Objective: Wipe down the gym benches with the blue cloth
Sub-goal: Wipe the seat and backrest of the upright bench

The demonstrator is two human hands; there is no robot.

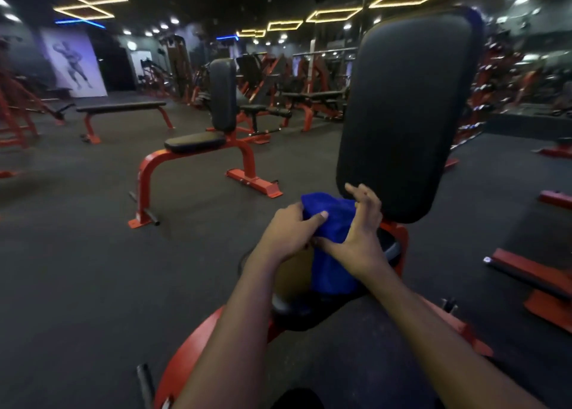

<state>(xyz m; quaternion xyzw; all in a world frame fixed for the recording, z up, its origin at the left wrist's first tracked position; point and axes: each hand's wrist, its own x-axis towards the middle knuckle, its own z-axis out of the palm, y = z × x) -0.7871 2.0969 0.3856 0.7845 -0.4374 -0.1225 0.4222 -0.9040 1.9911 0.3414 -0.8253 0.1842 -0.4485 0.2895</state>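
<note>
The blue cloth (332, 222) hangs bunched between both hands, just below the tall black back pad (408, 111) of the nearest bench. My left hand (291, 232) grips the cloth's upper left part with the thumb on top. My right hand (360, 238) holds its right side, thumb under the cloth, fingers loosely raised near the pad's lower edge. Below the cloth the bench's black seat (297, 312) sits on a red frame (192, 340); part of the seat is hidden by my arms and the cloth.
A second upright bench (216, 105) with red legs stands ahead to the left, a flat bench (120, 107) farther back. Red machine feet (532, 272) lie on the floor at right. Dark rubber floor (77, 253) spreads to the left.
</note>
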